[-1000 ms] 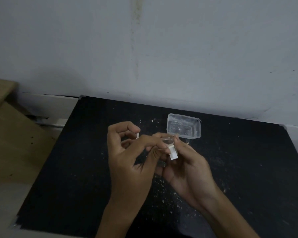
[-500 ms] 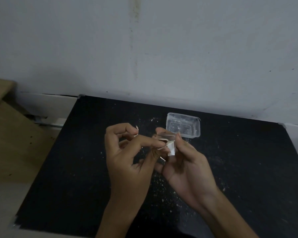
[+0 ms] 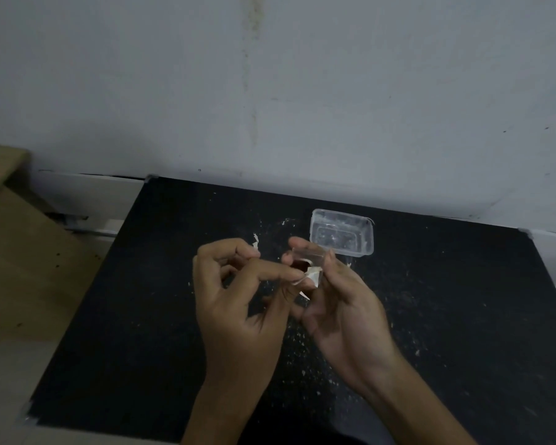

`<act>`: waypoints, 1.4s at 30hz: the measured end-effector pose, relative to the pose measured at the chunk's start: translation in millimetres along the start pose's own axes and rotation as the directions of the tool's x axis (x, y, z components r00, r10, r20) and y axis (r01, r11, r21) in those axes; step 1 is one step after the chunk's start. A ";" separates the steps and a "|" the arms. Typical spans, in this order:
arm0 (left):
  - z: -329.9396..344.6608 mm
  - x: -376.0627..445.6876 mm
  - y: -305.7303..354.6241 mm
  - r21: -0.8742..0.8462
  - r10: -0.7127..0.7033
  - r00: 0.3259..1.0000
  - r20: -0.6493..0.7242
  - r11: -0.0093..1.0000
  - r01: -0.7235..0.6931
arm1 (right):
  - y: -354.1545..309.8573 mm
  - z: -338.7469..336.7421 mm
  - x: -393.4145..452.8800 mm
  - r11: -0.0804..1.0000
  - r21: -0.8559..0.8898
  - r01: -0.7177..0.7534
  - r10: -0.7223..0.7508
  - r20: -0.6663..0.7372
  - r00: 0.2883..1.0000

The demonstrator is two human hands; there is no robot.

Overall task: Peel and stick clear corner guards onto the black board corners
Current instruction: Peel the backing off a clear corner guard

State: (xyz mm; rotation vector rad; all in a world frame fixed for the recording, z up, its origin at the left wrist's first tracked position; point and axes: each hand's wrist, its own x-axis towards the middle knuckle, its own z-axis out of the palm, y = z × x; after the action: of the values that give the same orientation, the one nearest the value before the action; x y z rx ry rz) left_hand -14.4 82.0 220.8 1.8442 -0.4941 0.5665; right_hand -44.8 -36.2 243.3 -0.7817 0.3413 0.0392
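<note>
A black board point(image 3: 446, 316) lies flat in front of me, dusted with white crumbs. Above its middle, my right hand point(image 3: 344, 303) pinches a clear corner guard point(image 3: 308, 253) between thumb and fingers. A white backing strip point(image 3: 313, 274) hangs partly off the guard. My left hand point(image 3: 238, 303) nips that strip's end between thumb and forefinger. A small white scrap point(image 3: 255, 245) sticks up behind the left hand's curled fingers. Clear guards sit on the board's far left corner point(image 3: 151, 178), far right corner point(image 3: 524, 232) and near left corner point(image 3: 29, 412).
A clear plastic tub point(image 3: 342, 232) stands on the board just beyond my hands. A grey wall point(image 3: 270, 91) rises behind the board. Brown cardboard point(image 3: 23, 268) lies to the left, with a white ledge point(image 3: 87, 194) behind it.
The white backing has come further off the guard, pulled by the left fingers. Both hands stay in nearly the same spot above the board.
</note>
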 end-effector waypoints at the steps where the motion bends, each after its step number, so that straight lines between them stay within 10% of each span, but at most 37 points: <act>1: 0.1 -0.5 0.8 -0.014 -0.008 1.000 0.010 1.000 0.008 | 0.6 -0.3 0.2 1.000 -0.005 0.001 -0.001 -0.006 1.000; 33: 3.6 -18.3 6.9 -0.274 -0.071 0.996 -0.062 0.960 0.051 | 9.7 -11.0 5.7 0.983 -0.172 0.059 -0.074 -0.079 0.994; 42: 2.9 -8.8 12.9 -0.310 -0.517 0.856 -0.004 0.815 0.490 | 9.0 -22.6 9.9 0.982 -0.184 0.038 -0.062 -0.127 0.990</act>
State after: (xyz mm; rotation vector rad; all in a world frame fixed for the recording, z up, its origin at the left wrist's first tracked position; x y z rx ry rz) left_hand -28.5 75.6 224.3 1.5592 -0.0104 0.1912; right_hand -43.5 -46.4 219.2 -0.9757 0.4480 -0.0300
